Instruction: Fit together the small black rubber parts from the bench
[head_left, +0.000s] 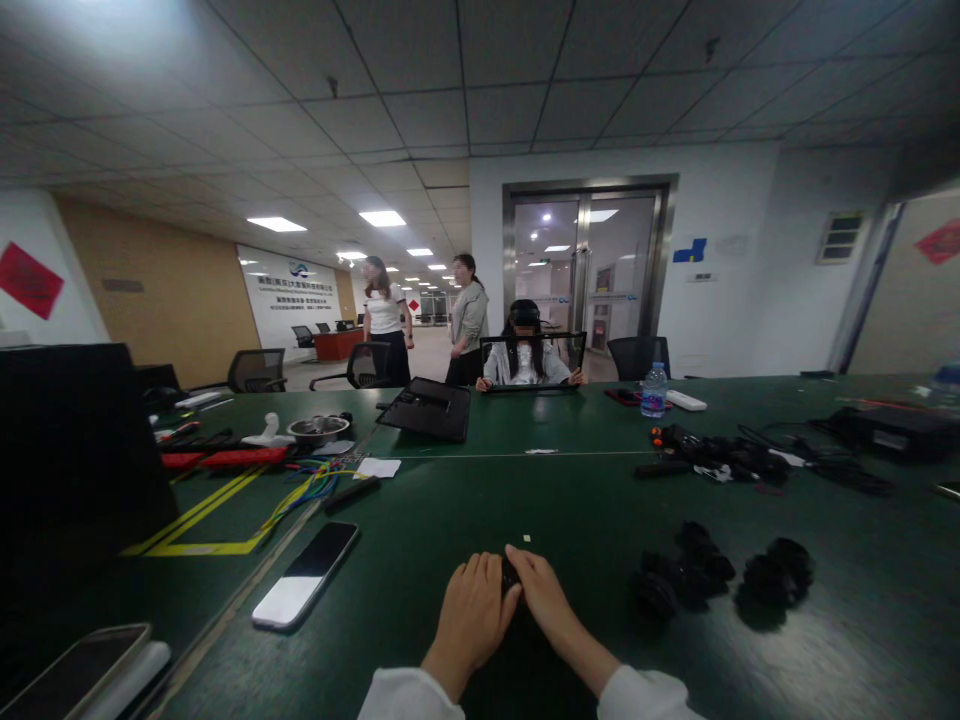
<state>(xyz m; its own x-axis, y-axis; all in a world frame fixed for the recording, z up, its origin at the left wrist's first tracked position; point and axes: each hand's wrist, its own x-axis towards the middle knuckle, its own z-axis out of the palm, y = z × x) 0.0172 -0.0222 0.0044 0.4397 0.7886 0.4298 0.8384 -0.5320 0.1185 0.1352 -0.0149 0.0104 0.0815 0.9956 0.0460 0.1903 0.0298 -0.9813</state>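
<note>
Close in front of me, on the green table (480, 500), my two hands meet. My left hand (469, 612) is closed, its fingers curled around a small black object (510, 573). My right hand (546, 592) presses against the same object from the other side, fingers together. Only a little of the object shows between the hands, so its kind is hidden. A tiny pale square (527, 538) lies just beyond my fingertips. To the right of my hands sit several dark, rounded black parts (776, 580), blurred and too dim to name.
A phone (307, 575) lies to the left, near coloured wires (304, 495) and a metal bowl (319, 428). Across the table a seated person holds a black frame (534, 386) beside a tilted black panel (426, 408). A water bottle (654, 390) and tangled black cables (720, 455) are at right.
</note>
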